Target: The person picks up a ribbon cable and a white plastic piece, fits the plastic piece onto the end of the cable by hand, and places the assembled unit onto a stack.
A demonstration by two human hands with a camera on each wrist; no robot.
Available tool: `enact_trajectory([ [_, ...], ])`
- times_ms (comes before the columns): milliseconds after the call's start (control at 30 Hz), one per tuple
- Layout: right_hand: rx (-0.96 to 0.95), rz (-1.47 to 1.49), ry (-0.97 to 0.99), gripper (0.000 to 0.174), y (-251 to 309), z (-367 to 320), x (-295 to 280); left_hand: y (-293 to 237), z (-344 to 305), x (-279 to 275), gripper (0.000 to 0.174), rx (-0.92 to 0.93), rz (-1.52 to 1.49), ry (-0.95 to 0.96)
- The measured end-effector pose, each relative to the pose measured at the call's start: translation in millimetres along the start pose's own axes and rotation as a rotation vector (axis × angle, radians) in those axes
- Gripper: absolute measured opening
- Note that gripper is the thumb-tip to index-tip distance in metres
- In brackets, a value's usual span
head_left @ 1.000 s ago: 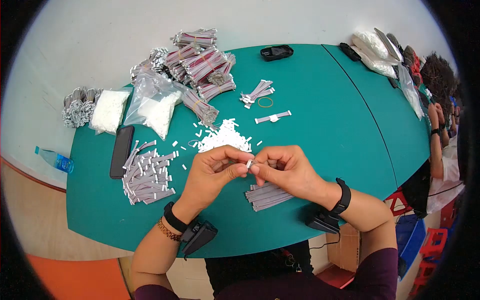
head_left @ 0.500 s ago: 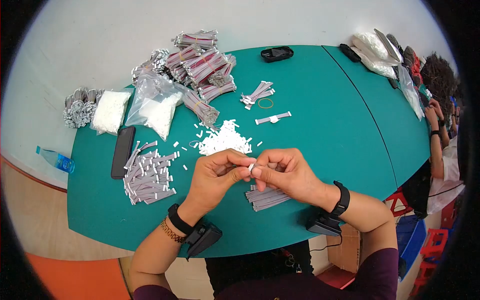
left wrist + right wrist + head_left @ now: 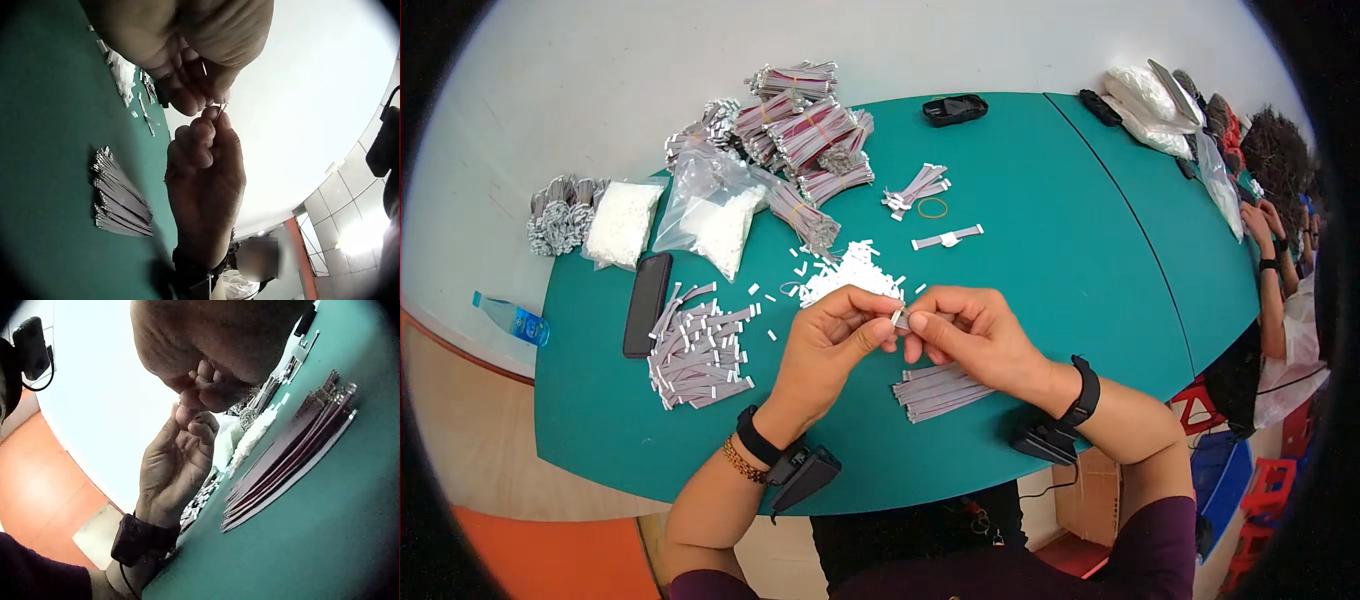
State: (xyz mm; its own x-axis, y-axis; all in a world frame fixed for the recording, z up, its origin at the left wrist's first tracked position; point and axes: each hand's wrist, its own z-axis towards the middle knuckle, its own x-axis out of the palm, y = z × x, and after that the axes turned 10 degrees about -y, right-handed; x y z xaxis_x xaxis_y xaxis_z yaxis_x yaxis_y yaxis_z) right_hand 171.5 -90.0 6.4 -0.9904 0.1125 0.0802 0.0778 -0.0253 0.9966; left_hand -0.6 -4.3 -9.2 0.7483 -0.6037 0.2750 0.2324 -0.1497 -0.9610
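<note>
Thumb and fingers of my left hand (image 3: 825, 345) pinch a small white connector (image 3: 896, 316). Right beside it, my right hand (image 3: 980, 340) pinches the short grey ribbon cable (image 3: 903, 323), whose end meets the connector between the two sets of fingertips. Most of the cable is hidden by the fingers. In the left wrist view only a thin edge of it shows between the hands. Below the right hand lies a bundle of flat grey ribbon cables (image 3: 930, 392). Just beyond the fingertips is a heap of loose white connectors (image 3: 850, 272).
Finished-looking cables with white ends (image 3: 698, 350) lie piled at left by a black phone (image 3: 646, 305). Behind stand bags of white parts (image 3: 620, 222) and banded cable bundles (image 3: 805, 135). A few cables (image 3: 918, 188), a rubber band (image 3: 932, 208) and a black case (image 3: 954, 109) lie farther back.
Both hands stay close together over the same spot and rise slightly. The right thumb shifts on the cable, and a bit of grey ribbon now shows between the fingertips.
</note>
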Motion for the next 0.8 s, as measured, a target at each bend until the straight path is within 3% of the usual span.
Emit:
enact_trajectory([
  [267, 0.000, -0.008, -0.062, 0.016, -5.3, -0.1, 2.7, -2.3, 1.3, 0.1, 0.014, -0.052, 0.010, 0.031],
  [600, -0.024, -0.107, -0.060, 0.015, -10.1, -2.1, 5.5, -3.4, -2.2, 5.8, 0.011, 0.043, 0.090, 0.002],
  [800, -0.016, 0.065, -0.034, 0.009, -9.3, -1.6, 7.1, 0.7, -2.2, 5.4, 0.011, 0.058, 0.100, -0.063],
])
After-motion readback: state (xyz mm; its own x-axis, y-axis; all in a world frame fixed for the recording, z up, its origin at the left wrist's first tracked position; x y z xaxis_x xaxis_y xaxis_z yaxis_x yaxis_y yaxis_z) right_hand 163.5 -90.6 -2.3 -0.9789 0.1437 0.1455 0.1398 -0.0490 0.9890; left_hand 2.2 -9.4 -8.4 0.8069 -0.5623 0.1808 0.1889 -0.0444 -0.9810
